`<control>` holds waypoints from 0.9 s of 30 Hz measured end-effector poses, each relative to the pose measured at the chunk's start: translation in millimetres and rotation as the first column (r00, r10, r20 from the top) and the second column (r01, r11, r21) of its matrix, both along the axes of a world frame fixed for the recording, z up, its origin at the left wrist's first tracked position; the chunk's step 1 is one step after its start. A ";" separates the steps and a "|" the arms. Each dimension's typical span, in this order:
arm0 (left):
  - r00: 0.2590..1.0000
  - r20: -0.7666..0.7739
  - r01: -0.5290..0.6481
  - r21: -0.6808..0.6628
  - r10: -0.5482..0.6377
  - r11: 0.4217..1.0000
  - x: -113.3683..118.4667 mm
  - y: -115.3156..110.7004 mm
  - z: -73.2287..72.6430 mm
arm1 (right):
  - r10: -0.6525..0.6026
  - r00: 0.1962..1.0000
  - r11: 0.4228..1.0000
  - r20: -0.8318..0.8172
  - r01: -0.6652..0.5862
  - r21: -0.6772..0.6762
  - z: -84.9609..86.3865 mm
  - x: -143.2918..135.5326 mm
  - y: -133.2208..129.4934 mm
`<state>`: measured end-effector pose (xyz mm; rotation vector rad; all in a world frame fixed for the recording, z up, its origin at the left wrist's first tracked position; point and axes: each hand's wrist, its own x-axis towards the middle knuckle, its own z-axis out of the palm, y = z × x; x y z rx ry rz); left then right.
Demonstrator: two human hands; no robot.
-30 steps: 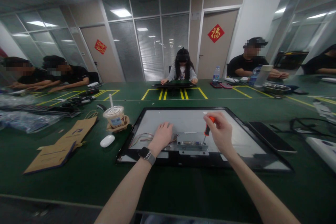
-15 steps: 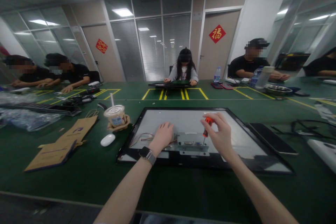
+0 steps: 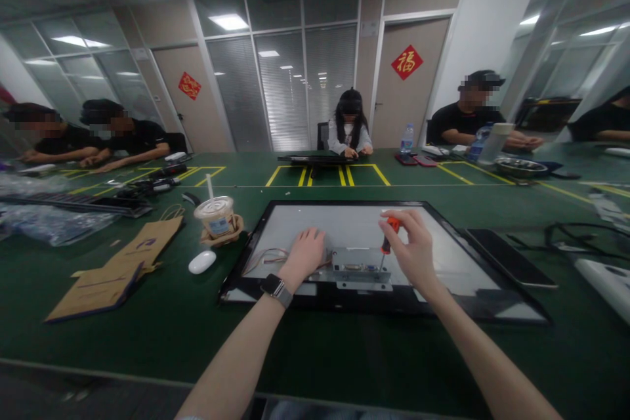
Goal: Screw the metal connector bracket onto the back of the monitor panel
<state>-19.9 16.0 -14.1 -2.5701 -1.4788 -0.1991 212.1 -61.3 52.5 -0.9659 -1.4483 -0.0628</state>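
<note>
Wires (image 3: pixel 266 256) run L of your L hand (image 3: pixel 305 256), which lies palm-down, fingers loosely apart, on the panel (image 3: pixel 354 223), prob. to steady it. Metal bracket (image 3: pixel 361 277) sits mid-panel, nr your edge, ports facing you. Your R hand (image 3: pixel 414 246) is clamped on the red screwdriver (image 3: pixel 386 246), near-upright, tip at bracket's R end, prob. for straight force.

A red-and-black screwdriver (image 3: pixel 386 245) is held to a metal bracket (image 3: pixel 358 257) by the right hand (image 3: pixel 415 244); the left hand (image 3: pixel 304 254) is laid on the flat panel (image 3: pixel 352 224).
</note>
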 end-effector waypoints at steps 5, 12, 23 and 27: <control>1.000 -0.008 0.011 0.005 -0.011 1.000 0.6 -1.1 1.4 | 0.123 0.992 0.990 -0.026 -0.125 -0.073 -8.1 0.0 1.7; 0.999 0.025 -0.020 -0.011 0.020 1.000 1.1 -1.4 1.8 | 0.007 0.999 1.000 0.046 -0.007 0.012 -2.4 -2.2 2.0; 1.000 -0.019 -0.001 -0.037 0.000 0.999 1.6 -3.3 6.8 | 0.116 0.992 0.990 -0.042 -0.119 -0.076 -8.7 0.9 2.2; 1.000 -0.009 -0.025 -0.028 0.025 0.999 1.9 -3.8 6.5 | 0.083 0.996 0.996 -0.023 -0.084 -0.043 -5.5 -0.3 1.8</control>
